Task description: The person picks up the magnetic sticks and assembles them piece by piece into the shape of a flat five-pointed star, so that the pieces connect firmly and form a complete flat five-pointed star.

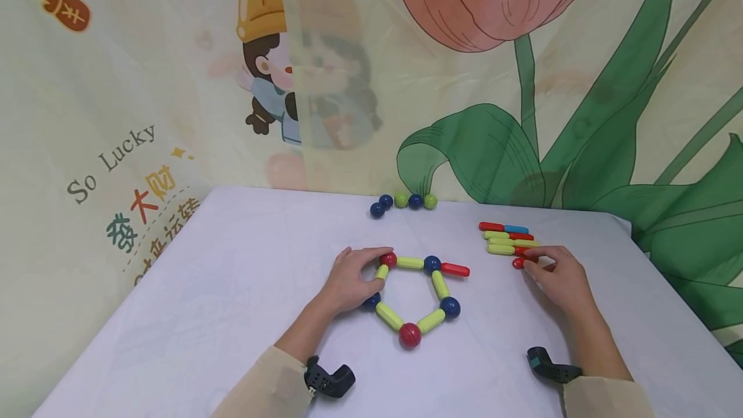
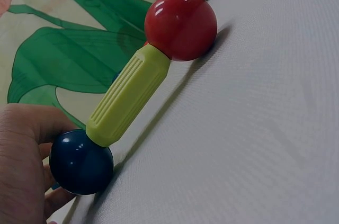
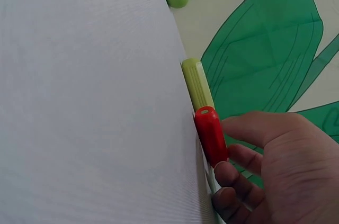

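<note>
A ring of yellow-green magnetic rods point(image 1: 410, 263) and red and blue balls point(image 1: 409, 335) lies on the white table. One red rod point(image 1: 455, 269) sticks out to the right from its upper blue ball point(image 1: 432, 264). My left hand point(image 1: 348, 280) grips the ring's left side, index finger at the far red ball point(image 1: 387, 259), thumb by the left blue ball point(image 2: 81, 162); the fingers behind that ball are partly hidden. Over on the right, my right hand point(image 1: 558, 276) pinches a red rod point(image 3: 211, 136) between thumb and fingers, just in front of the other loose rods.
Several loose red, blue and yellow-green rods point(image 1: 504, 235) lie side by side at the right. Blue and green balls point(image 1: 400, 199) sit in a row along the table's back edge, against a printed cloth point(image 1: 348, 166). Each wrist wears a black strap device point(image 1: 329, 379).
</note>
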Tool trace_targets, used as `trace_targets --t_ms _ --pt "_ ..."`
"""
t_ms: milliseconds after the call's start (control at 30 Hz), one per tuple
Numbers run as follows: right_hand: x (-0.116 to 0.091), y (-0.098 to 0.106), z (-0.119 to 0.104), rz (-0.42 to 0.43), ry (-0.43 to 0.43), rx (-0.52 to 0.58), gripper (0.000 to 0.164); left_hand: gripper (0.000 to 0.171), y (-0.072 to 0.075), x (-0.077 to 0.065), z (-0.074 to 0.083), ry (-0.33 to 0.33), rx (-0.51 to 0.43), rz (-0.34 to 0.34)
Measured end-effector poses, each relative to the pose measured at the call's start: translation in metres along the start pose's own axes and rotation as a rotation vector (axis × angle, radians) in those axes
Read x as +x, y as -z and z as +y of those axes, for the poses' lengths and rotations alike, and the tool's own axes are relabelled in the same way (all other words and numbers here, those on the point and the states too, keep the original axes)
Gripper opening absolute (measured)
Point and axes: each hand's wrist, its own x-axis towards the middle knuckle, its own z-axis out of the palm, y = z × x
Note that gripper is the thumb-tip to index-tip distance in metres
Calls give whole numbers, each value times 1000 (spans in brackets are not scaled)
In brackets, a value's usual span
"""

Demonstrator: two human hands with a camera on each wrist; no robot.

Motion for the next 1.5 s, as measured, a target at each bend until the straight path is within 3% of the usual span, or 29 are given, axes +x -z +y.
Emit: trace_targets --t_ms 600,1000,1500 --pt "2 -1 4 -92 38 -101 52 58 0 -1 0 10 -7 -4" --pt "1 -1 2 -116 -4 74 62 57 1 0 1 -8 -11 6" --pt "-2 -5 -10 -166 -10 213 64 59 0 1 1 2 -13 5"
